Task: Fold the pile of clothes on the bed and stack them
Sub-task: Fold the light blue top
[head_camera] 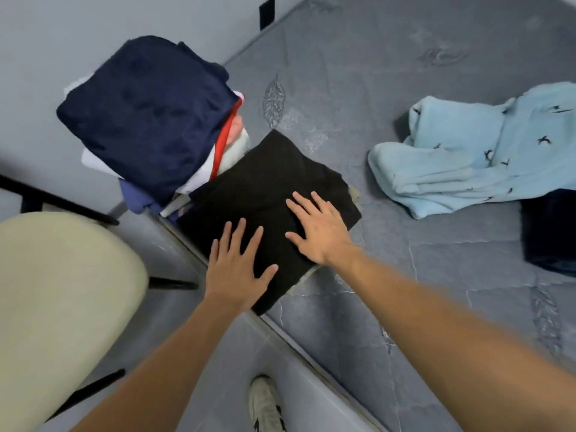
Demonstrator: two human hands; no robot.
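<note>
A folded black garment (pixel 268 179) lies at the near edge of the grey bed (pixel 405 73). My left hand (pixel 233 266) rests flat on its near corner, fingers spread. My right hand (pixel 318 229) presses flat on its right side, fingers straight. Behind it to the left stands a tall stack of folded clothes (pixel 146 116), navy on top with red, white and purple layers below. A crumpled light blue garment (pixel 467 157) with small black bird prints lies at the right. A dark navy garment (pixel 551 232) shows at the right edge.
A cream chair seat (pixel 62 294) with black frame stands at the left beside the bed. A shoe (pixel 265 403) is on the grey floor below. A grey wall with a black outlet (pixel 267 12) is behind the stack.
</note>
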